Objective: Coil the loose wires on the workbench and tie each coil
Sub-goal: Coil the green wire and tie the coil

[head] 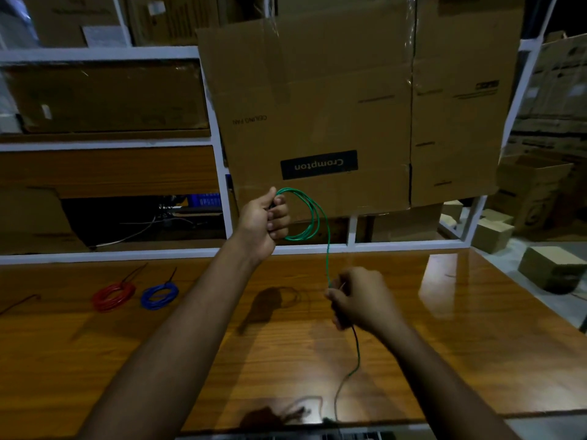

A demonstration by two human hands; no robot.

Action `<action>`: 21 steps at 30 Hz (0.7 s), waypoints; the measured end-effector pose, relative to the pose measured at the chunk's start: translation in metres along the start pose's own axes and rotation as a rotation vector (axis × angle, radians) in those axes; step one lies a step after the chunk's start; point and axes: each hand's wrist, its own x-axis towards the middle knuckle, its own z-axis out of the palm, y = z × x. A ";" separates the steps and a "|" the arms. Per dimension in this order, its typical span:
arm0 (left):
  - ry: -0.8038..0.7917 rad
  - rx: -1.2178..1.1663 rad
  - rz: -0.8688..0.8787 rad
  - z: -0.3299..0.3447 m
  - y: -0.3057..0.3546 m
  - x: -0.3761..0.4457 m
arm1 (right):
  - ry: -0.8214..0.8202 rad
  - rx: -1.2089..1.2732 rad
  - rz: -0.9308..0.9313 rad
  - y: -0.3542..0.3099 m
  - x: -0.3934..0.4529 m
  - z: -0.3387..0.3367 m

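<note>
Holding several loops of thin green insulated wire point(306, 214) above the far half of the bench, the left hand point(265, 222) has its fingers curled round one side of the bundle; the loops bulge out toward 3 o'clock of that fist, clear of the surface. From the loops a single strand drops toward 5 o'clock into the right hand point(359, 300), whose fingers are closed round it with the thumb and forefinger pinching at the top. Below this hand the strand runs on toward 6 o'clock and reaches the near edge of the glossy brown wooden workbench point(476, 344), where its end is blurred and cannot be followed.

At 9 o'clock of the right hand, well apart from it, lie two finished bundles: a red wire coil point(113, 296) and, just beside it, a blue wire coil point(159, 296), each with a dark tail sticking up toward 1 o'clock. Whether those tails are ties cannot be told. A loose dark red wire point(19, 303) lies at the far left edge.

Behind the bench, at 12 o'clock, a large flattened brown cardboard carton printed "Crompton" upside down point(349, 115) leans against a white metal shelf frame point(219, 160). Small cardboard boxes point(552, 268) sit on the floor at 2 o'clock.
</note>
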 end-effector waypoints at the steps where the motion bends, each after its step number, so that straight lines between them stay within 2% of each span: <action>1: 0.001 0.011 -0.001 0.000 -0.001 0.001 | 0.001 -0.167 -0.071 -0.010 -0.008 0.003; 3: 0.002 0.037 -0.006 0.001 -0.004 0.000 | -0.026 -0.349 -0.258 -0.031 -0.022 0.000; 6: -0.009 0.055 -0.019 0.003 -0.008 -0.002 | -0.223 -0.469 -0.473 -0.060 -0.030 -0.018; 8: -0.009 0.056 -0.023 0.005 -0.010 -0.003 | -0.214 -0.579 -0.569 -0.074 -0.023 -0.027; 11: -0.002 0.044 -0.023 0.009 -0.013 -0.006 | -0.081 -0.556 -0.627 -0.089 -0.011 -0.039; 14: 0.005 0.078 0.000 0.009 -0.012 -0.008 | 0.089 -0.417 -0.584 -0.095 -0.003 -0.050; 16: -0.013 0.057 -0.009 0.006 -0.011 -0.008 | 0.347 -0.329 -0.551 -0.092 -0.001 -0.056; 18: -0.001 0.021 -0.020 0.003 -0.008 -0.008 | 0.580 -0.385 -0.466 -0.085 -0.001 -0.058; 19: 0.012 0.007 -0.016 0.001 -0.007 -0.008 | 0.627 -0.453 -0.402 -0.083 -0.001 -0.058; 21: 0.023 -0.018 -0.003 -0.001 -0.005 -0.009 | 0.603 -0.545 -0.270 -0.079 -0.006 -0.056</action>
